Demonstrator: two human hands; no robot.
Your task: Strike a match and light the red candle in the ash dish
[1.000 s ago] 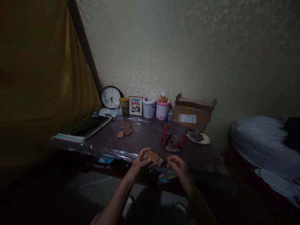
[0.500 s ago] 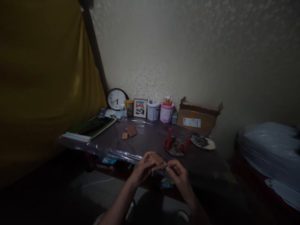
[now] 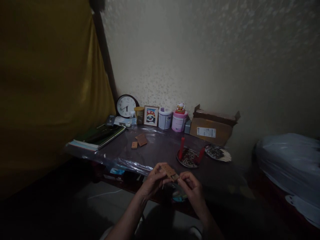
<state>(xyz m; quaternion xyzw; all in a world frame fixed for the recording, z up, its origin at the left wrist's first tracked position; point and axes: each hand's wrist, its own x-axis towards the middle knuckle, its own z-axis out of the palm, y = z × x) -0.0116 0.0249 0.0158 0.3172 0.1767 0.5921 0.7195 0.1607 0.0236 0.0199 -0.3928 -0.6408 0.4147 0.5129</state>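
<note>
Over the table's front edge my left hand (image 3: 154, 180) grips a small brown matchbox (image 3: 169, 171) by its sleeve, fingers wrapped round it. My right hand (image 3: 192, 186) pinches the matchbox's inner tray (image 3: 176, 177), which sticks partly out of the sleeve on the right. What lies inside the tray is too dark to make out. Beyond my hands, a plate (image 3: 179, 162) holds dark speckled bits and two red candles, one upright candle (image 3: 181, 148) and one tilted candle (image 3: 200, 155). Thin pale sticks (image 3: 225, 156) fan out over a second plate (image 3: 209, 153).
Small brown boxes (image 3: 141, 140) lie on the plastic-covered table (image 3: 155, 146). Along the wall stand a clock (image 3: 126, 106), a panda picture (image 3: 151, 116), a white tub (image 3: 165, 119), a pink tub (image 3: 179, 121) and a cardboard box (image 3: 212, 130). Books (image 3: 97, 138) lie left.
The view has shifted slightly, so the table's things appear a little further right. Both hands keep their hold on the matchbox, which is tilted slightly differently.
</note>
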